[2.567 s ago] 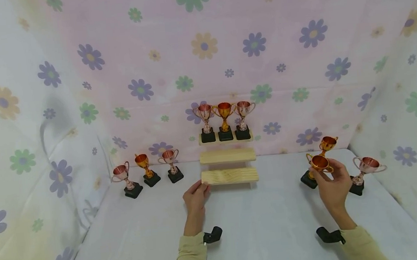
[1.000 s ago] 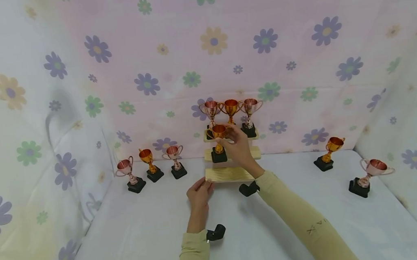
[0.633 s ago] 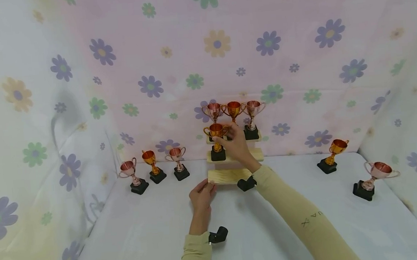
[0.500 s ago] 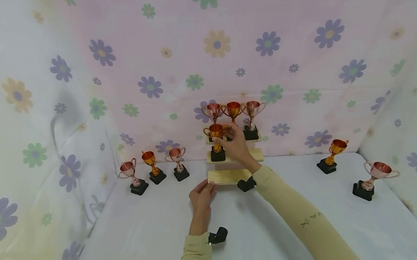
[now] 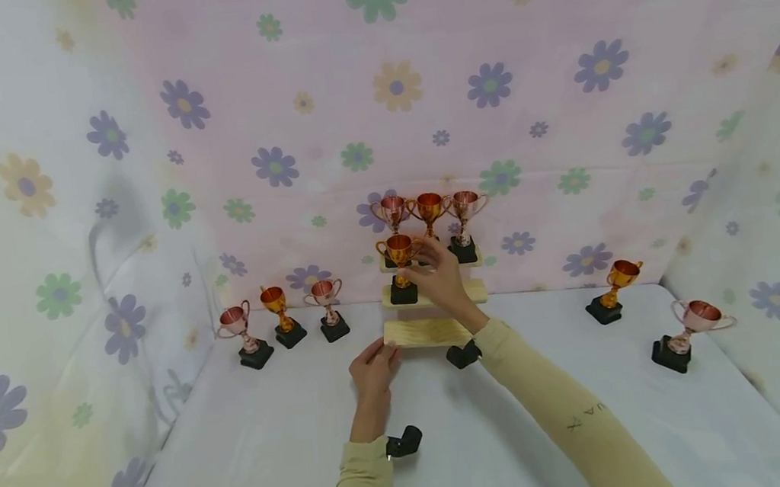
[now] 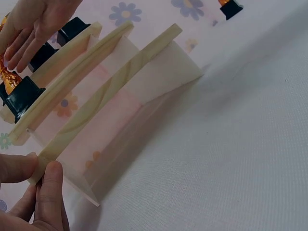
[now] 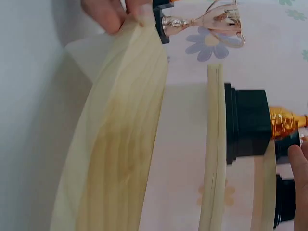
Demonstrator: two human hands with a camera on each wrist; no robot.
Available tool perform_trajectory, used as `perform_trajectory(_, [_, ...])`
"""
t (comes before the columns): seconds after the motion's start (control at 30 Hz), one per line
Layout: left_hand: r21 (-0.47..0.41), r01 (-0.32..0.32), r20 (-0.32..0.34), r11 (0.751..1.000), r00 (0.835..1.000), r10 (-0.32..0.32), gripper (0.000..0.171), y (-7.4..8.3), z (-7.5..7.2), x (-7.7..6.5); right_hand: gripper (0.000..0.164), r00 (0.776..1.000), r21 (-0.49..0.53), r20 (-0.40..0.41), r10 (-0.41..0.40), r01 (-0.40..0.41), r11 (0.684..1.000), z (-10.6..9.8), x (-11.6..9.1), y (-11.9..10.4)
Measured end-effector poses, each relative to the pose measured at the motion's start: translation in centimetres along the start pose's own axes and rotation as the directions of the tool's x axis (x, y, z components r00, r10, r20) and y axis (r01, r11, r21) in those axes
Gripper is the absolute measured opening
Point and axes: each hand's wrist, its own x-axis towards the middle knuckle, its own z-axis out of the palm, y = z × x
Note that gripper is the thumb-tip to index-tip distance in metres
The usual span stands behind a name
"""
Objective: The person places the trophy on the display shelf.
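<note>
My right hand [image 5: 442, 276] grips a small gold trophy cup [image 5: 400, 250] by its cup and stem. In the right wrist view its square black base [image 7: 248, 122] stands against the middle board [image 7: 215, 144] of a three-step wooden rack, at the left end. My left hand [image 5: 371, 371] pinches the front left corner of the rack's lowest board [image 5: 427, 332], thumb on top and fingers beneath. On the top step stand a rose-gold trophy [image 5: 393, 211], a gold trophy [image 5: 429, 207] and another rose-gold trophy [image 5: 465, 205], their lower parts partly hidden behind the held trophy and right hand.
Left of the rack stand two rose-gold trophies [image 5: 323, 293] and a gold trophy [image 5: 275, 301] between them. At right are a gold trophy [image 5: 622, 275] and a rose-gold trophy [image 5: 701, 315]. Flowered cloth [image 5: 308, 74] hangs behind the white table [image 5: 274, 436].
My right hand has carried the gold trophy from the right side of the table to the middle step's left end. The left hand has kept its hold on the lowest board.
</note>
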Motion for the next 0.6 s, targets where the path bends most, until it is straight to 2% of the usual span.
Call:
perform_trajectory(0.13, [-0.007, 0.001, -0.003, 1.000, 1.000, -0.001, 0.037, -0.1, -0.1, 0.0, 0.062, 1.000, 0.010, 0.010, 0.018, -0.018, 1.000, -1.7, -1.2, 0.9])
perform_trajectory(0.23, [-0.007, -0.002, 0.001, 1.000, 1.000, 0.002, 0.037, -0.2, -0.2, 0.0, 0.061, 1.000, 0.031, -0.003, -0.023, 0.023, 0.999, -3.8, -2.7, 0.2])
perform_trajectory(0.37, [0.002, -0.006, 0.001, 1.000, 1.000, 0.006, 0.036, -0.3, 0.0, 0.0, 0.057, 0.988, 0.095, -0.087, -0.130, 0.138, 0.986, -7.7, -4.5, -2.1])
perform_trajectory(0.47, [0.006, -0.008, -0.003, 1.000, 1.000, 0.008, 0.037, -0.2, 0.0, 0.0, 0.052, 0.968, 0.084, -0.138, -0.211, 0.224, 0.971, -11.4, -5.6, -4.6])
perform_trajectory(0.57, [0.000, -0.013, -0.006, 1.000, 1.000, 0.013, 0.037, -0.1, 0.0, 0.0, 0.052, 0.951, 0.064, -0.134, -0.279, 0.289, 0.955, -15.6, -7.0, -7.0])
perform_trajectory(0.6, [-0.001, -0.012, -0.006, 1.000, 1.000, 0.012, 0.037, 0.0, 0.1, 0.0, 0.052, 0.952, 0.037, -0.120, -0.282, 0.288, 0.957, -17.0, -7.5, -7.7])
